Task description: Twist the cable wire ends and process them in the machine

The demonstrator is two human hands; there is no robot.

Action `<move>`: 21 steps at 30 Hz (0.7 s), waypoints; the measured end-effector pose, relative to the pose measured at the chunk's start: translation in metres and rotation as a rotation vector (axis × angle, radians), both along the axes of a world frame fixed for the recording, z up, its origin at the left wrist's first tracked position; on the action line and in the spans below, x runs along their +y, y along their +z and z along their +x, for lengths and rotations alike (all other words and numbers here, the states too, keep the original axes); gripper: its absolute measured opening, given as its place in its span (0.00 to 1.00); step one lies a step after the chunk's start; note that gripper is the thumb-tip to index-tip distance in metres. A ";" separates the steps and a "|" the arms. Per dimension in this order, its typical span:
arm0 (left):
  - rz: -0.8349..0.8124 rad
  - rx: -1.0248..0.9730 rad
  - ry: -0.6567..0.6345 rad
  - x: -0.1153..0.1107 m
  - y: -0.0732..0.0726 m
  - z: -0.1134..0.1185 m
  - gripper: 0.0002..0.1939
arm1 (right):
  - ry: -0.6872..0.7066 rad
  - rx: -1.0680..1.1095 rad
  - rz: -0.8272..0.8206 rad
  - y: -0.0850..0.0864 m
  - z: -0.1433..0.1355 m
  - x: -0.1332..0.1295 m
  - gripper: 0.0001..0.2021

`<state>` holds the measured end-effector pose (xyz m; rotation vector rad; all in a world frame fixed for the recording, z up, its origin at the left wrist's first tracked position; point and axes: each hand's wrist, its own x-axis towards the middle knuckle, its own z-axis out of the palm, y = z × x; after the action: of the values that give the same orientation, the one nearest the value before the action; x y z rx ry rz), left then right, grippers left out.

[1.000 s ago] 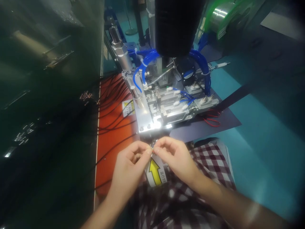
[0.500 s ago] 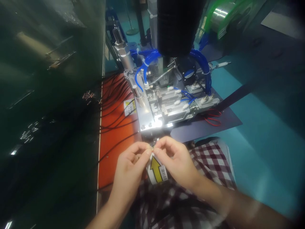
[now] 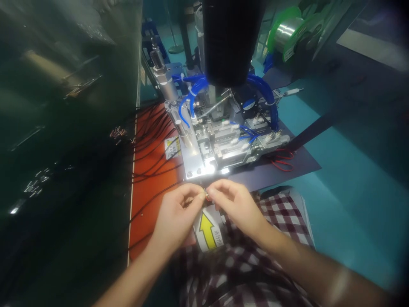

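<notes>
Just in front of the machine's lit front plate, my left hand (image 3: 177, 211) and my right hand (image 3: 238, 207) meet, thumbs and forefingers pinched closed. Between the fingertips shows a tiny part with fine yellowish and reddish bits (image 3: 207, 195); its kind is too small to tell, and the fingers cover most of it. Below the hands is a white label (image 3: 209, 230) with a yellow arrow pointing at the machine. The metal machine (image 3: 223, 140), with its cylinders and blue air tubes (image 3: 198, 87), stands beyond my fingers.
On the left, a dark green surface holds small copper-coloured pieces (image 3: 119, 135) and shiny metal pieces (image 3: 36, 182). Black cables (image 3: 156, 164) cross the orange plate (image 3: 150, 200). A green-rimmed wire spool (image 3: 287, 34) is at the upper right. A black cylinder (image 3: 233, 38) hangs over the machine.
Both pinched hands have moved slightly up toward the machine, staying together. More of the arrow label shows beneath them. The camera view has shifted slightly.
</notes>
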<state>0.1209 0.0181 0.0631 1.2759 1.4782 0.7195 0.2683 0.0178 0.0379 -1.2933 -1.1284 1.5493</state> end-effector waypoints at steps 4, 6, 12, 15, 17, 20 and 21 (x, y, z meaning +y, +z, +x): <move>0.016 0.032 -0.016 0.006 0.000 0.008 0.09 | -0.024 -0.004 0.000 -0.001 0.004 0.003 0.08; 0.021 0.052 -0.012 0.008 -0.004 0.010 0.09 | -0.029 0.012 0.005 -0.003 0.006 0.004 0.09; -0.018 0.100 0.006 0.010 -0.010 0.012 0.09 | -0.028 0.004 -0.022 -0.014 0.008 0.008 0.10; -0.039 0.106 0.017 0.009 -0.009 0.014 0.10 | -0.021 0.000 -0.003 -0.021 0.008 0.007 0.10; -0.044 0.103 0.021 0.007 -0.009 0.015 0.10 | -0.010 -0.015 0.000 -0.024 0.008 0.006 0.11; -0.047 0.086 0.022 0.006 -0.010 0.015 0.09 | 0.011 -0.102 0.031 -0.025 0.009 0.005 0.13; -0.050 0.081 0.021 0.005 -0.011 0.014 0.10 | 0.026 -0.147 0.059 -0.024 0.009 0.004 0.14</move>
<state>0.1351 0.0232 0.0525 1.2660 1.5676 0.6475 0.2778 0.0222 0.0137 -1.3757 -1.2773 1.4476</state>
